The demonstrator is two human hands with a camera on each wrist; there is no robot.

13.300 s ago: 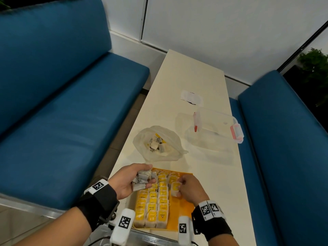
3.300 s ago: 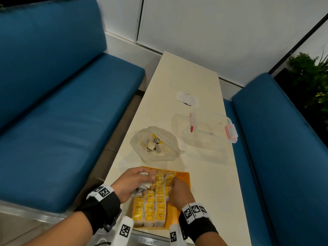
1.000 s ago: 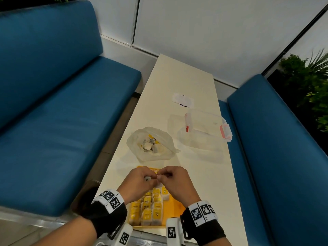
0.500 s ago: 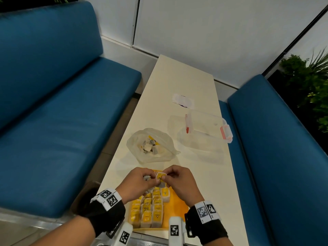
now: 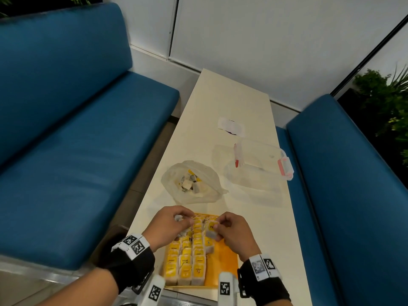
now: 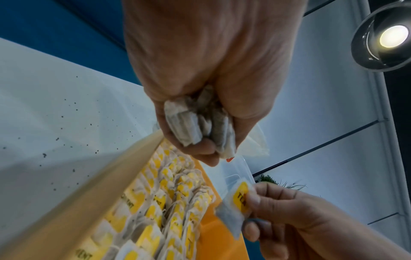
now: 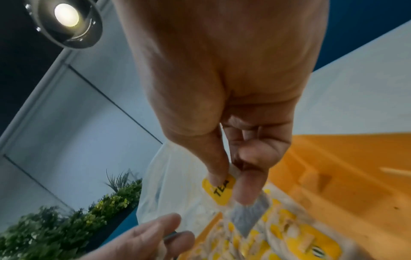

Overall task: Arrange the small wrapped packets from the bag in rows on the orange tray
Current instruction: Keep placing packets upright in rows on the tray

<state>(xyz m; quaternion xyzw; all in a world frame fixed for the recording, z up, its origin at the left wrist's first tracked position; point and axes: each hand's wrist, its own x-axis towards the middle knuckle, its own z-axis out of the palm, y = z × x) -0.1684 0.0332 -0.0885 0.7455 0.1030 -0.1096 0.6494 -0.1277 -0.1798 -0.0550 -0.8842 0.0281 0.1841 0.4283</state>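
The orange tray (image 5: 225,261) lies at the table's near edge, with rows of yellow-labelled packets (image 5: 187,261) filling its left part. My left hand (image 5: 170,226) hovers over the tray's far left corner and grips a bunch of packets (image 6: 200,121) in its curled fingers. My right hand (image 5: 231,230) pinches one packet (image 5: 210,229) with a yellow label (image 7: 220,190) between thumb and fingers, just above the fourth row. The plastic bag (image 5: 192,182) with more packets lies beyond the tray.
A clear plastic box (image 5: 256,171) with pink clips and its lid stand right of the bag. A white paper scrap (image 5: 230,128) lies further back. Blue benches (image 5: 66,151) flank the narrow cream table (image 5: 220,102). The tray's right part (image 7: 333,167) is bare orange.
My hands have drawn apart. The right hand has taken one packet from the left hand's bunch and carried it rightwards over the tray.
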